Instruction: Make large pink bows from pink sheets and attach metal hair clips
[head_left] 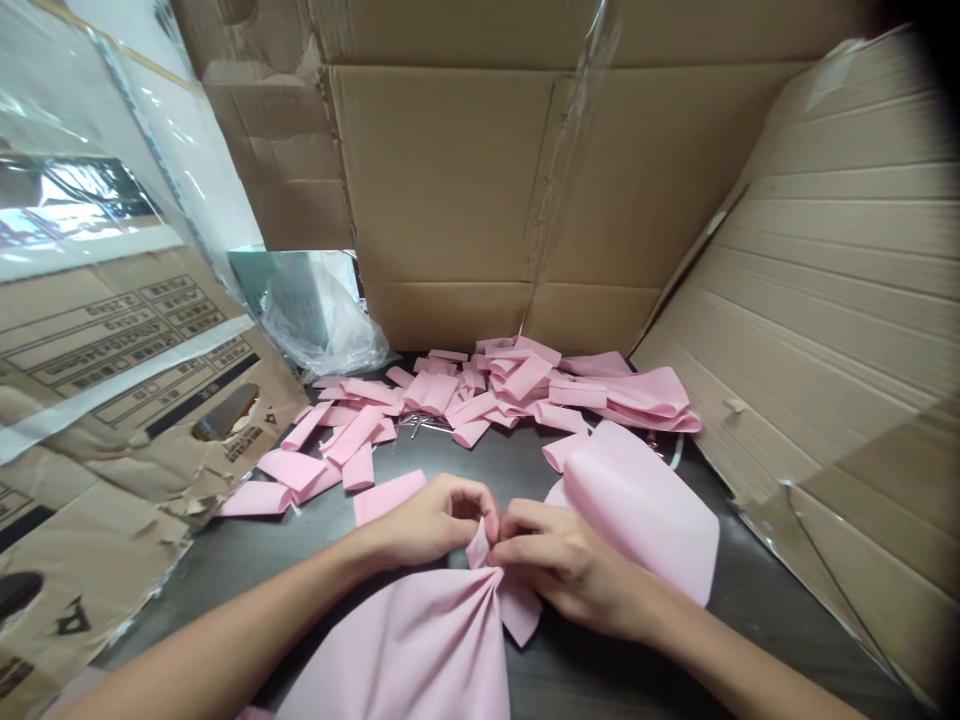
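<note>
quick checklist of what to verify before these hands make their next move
1. Left hand on the pink fabric: ok, at the small tip above the gather.
2. Right hand in place: ok, pinching beside the left.
3. Folds drawn together: ok, they converge just below the hands.
4. Loose strips well away from the hands: not ok, one strip lies against the left hand.
5. Gather fastened: cannot tell, the hands partly cover it.

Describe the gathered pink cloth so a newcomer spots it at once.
Find the dark tabletop, then the left hand and right hand close together over it. The gathered pink cloth spreads from just below them to the picture's bottom edge. Its creases fan out from one bunched point, unlike the smooth pink sheet beyond the right hand.
</note>
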